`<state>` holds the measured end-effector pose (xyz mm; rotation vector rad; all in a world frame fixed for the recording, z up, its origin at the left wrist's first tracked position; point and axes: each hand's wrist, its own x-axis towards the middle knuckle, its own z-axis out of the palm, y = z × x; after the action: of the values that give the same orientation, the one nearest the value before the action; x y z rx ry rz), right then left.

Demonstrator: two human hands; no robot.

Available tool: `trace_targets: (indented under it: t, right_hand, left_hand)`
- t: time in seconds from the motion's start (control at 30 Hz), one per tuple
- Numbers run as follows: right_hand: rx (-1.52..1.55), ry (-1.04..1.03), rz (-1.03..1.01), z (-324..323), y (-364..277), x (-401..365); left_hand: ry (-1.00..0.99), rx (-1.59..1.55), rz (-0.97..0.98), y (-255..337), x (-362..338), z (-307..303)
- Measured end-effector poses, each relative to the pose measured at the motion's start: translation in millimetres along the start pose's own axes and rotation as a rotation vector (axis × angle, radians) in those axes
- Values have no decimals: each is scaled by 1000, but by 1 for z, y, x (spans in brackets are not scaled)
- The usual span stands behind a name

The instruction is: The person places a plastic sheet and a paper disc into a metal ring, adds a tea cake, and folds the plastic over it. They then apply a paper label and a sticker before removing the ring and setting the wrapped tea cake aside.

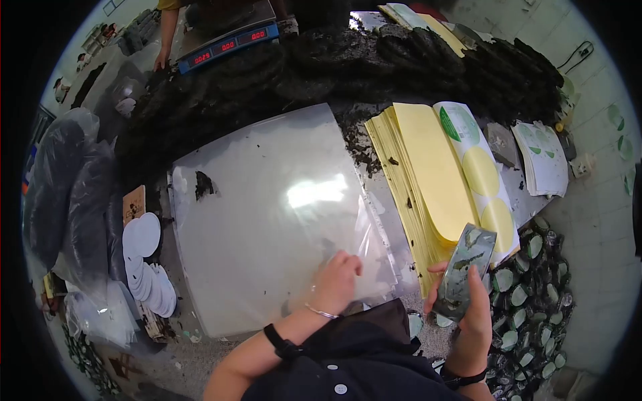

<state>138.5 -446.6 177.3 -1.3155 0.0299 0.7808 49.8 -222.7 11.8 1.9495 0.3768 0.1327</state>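
Observation:
My right hand (471, 301) holds a phone-like flat dark object (467, 271) with a greenish, smudged face, just in front of the yellow sheets. My left hand (339, 279) is over the lower right part of a stack of clear plastic sheets (247, 234), with its fingers curled; whether they grip anything is too unclear to tell. A dark scrap (204, 184) lies on the plastic. To the right of it is a stack of yellow sheets (428, 174), with a strip of round yellow labels (481, 175) on top.
Dark, stringy material (267, 80) is heaped across the back, by a blue scale (227, 48). Another person's hand (162, 59) rests at the back left. White discs (142, 234) and filled bags (87, 194) are on the left. Many wrapped bundles (535, 314) lie at lower right.

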Motion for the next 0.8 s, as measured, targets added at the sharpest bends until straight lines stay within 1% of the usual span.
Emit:
trace_targets:
  t: [0.03,0.07,0.1,0.13,0.17,0.2,0.27,0.3,0.33,0.37,0.4,0.43,0.47,0.5,0.53,0.57,0.6,0.63,0.67,0.7,0.73,0.77,0.8]
  right_hand:
    - [-67,11,-44,4,-1,9]
    - [-134,22,-90,10,-3,18]
    - [-151,85,-128,24,-7,25]
    - [-158,92,-117,29,-12,30]
    - [-204,82,-133,33,-17,36]
    - [-250,71,-152,37,-23,42]
    - [-250,41,-127,43,-34,62]
    - [-369,62,-146,48,-32,77]
    - [-487,79,-164,54,-28,91]
    - [-691,61,-218,66,-23,106]
    - [-951,36,-248,83,-16,116]
    - [-1315,-60,-324,105,-12,122]
    - [-1597,-242,-206,131,0,129]
    - [-1688,-440,-155,153,22,134]
    - [-1731,-659,-191,169,54,139]
    - [-1805,-852,-144,193,75,146]
    - [-1814,-891,-182,204,104,155]
    - [-1700,-789,-422,210,136,163]
    - [-1558,-682,-644,216,156,161]
    - [-1551,-709,-676,219,161,146]
    - [-1467,-730,-793,213,162,126]
    - [-1377,-748,-907,201,165,104]
    - [-1277,-873,-766,166,196,80]
  left_hand:
    - [13,318,329,4,3,11]
    - [13,313,320,6,8,19]
    - [-45,375,305,8,14,26]
    - [-106,431,290,8,17,30]
    - [-172,340,278,-5,19,35]
    - [-176,325,275,-13,19,34]
    - [-157,156,400,-32,19,25]
    - [-157,148,393,-27,18,10]
    - [-197,-65,101,-14,17,-12]
    - [-225,-274,-190,-12,20,-33]
    - [-171,-582,-535,-28,27,-62]
    - [60,-888,-459,-58,36,-105]
    - [121,-1107,-508,-47,52,-169]
    - [195,-1325,-552,-35,68,-232]
    - [91,-1411,-410,2,81,-270]
    - [4,-1317,-308,30,79,-281]
    - [-69,-1222,-200,59,77,-292]
    - [-117,-950,-153,82,81,-273]
    - [-258,-777,-119,92,72,-251]
    - [-380,-839,-131,90,64,-218]
    - [-377,-635,-101,73,54,-172]
    - [-312,-728,-49,51,40,-126]
    - [-256,-485,-50,25,27,-88]
